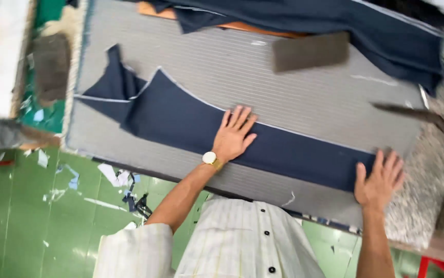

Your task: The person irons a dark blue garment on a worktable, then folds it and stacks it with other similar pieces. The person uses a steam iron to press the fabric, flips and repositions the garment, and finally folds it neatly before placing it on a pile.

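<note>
Both hands — left hand and right hand (fingers spread flat, gripping nothing) — press the navy cloth strip on the grey desk.

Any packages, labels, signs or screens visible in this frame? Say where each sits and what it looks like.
None in view. Only the left hand and right hand flat on a navy cloth strip on the grey striped table, a dark rectangular block and scissors.

I see even, bright, soft light with faint shadows; motion blur smears everything around the grey striped padded table, worst toward its right edge.
</note>
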